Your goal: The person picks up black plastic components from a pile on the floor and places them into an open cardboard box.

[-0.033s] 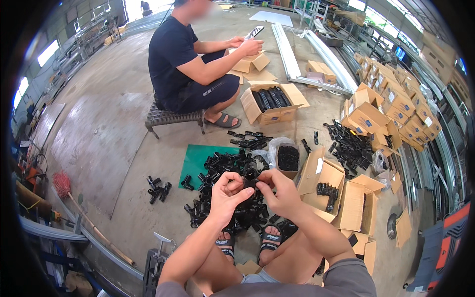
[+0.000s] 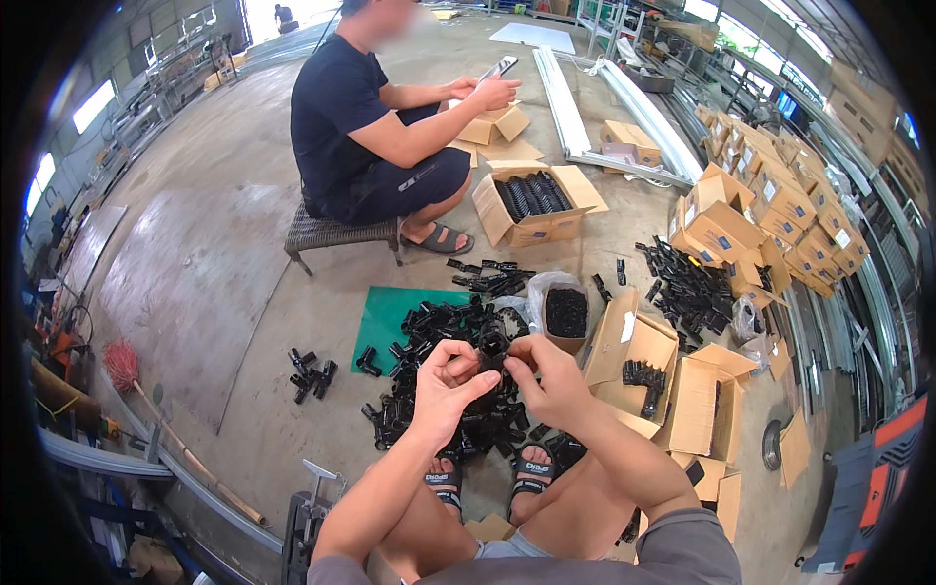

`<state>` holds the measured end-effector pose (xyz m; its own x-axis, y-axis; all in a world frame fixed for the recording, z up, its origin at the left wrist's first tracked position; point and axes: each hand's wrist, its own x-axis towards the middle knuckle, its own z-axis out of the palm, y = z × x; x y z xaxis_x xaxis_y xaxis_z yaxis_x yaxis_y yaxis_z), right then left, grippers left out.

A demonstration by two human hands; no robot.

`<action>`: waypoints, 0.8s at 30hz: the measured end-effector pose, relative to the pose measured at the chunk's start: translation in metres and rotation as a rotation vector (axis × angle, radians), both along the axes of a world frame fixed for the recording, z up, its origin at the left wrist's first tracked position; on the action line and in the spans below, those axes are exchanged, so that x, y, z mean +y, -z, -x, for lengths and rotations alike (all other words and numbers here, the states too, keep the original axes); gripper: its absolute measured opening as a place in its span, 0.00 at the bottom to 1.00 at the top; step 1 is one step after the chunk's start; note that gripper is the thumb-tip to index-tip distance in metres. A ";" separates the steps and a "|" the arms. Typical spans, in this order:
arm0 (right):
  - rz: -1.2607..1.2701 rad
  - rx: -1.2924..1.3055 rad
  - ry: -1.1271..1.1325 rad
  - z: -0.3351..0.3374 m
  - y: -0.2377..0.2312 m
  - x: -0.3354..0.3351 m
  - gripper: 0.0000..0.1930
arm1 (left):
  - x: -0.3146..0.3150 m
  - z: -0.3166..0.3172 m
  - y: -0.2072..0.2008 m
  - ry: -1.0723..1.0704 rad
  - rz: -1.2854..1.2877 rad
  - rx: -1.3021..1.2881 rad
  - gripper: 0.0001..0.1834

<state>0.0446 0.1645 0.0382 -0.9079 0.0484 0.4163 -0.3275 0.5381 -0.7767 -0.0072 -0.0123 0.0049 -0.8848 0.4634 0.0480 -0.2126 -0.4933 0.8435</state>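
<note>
Between both hands, above a pile of loose black fittings (image 2: 444, 322), is a black pipe fitting (image 2: 492, 343) with a round open end facing up. My left hand (image 2: 450, 385) grips its left side, with the thumb along its lower part. From the right, my right hand (image 2: 548, 378) pinches it with bent fingers. Whether a smaller part sits in the right fingertips is too small to make out. The heap partly covers a green sheet (image 2: 375, 307) on the floor and reaches my sandalled feet.
A co-worker (image 2: 341, 117) sits on a woven stool (image 2: 341, 232) holding a phone. Open cartons (image 2: 707, 395) with black parts stand at my right, near a bag-lined box of small black pieces (image 2: 566, 312). A broom (image 2: 185, 444) lies left. Stacked cartons (image 2: 780, 195) stand far right.
</note>
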 end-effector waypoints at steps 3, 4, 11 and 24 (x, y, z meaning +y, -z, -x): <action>-0.200 0.052 0.001 0.004 0.010 0.009 0.08 | 0.004 -0.005 -0.010 0.001 0.018 -0.005 0.20; -0.064 0.034 0.020 0.003 0.009 0.010 0.09 | 0.006 -0.006 -0.013 0.000 0.018 -0.010 0.20; -0.023 -0.091 -0.026 -0.002 0.008 0.023 0.17 | 0.010 -0.015 -0.003 0.153 0.378 0.225 0.20; -0.552 -0.962 -0.036 -0.161 0.189 0.189 0.22 | 0.000 -0.006 -0.003 0.504 0.844 0.375 0.30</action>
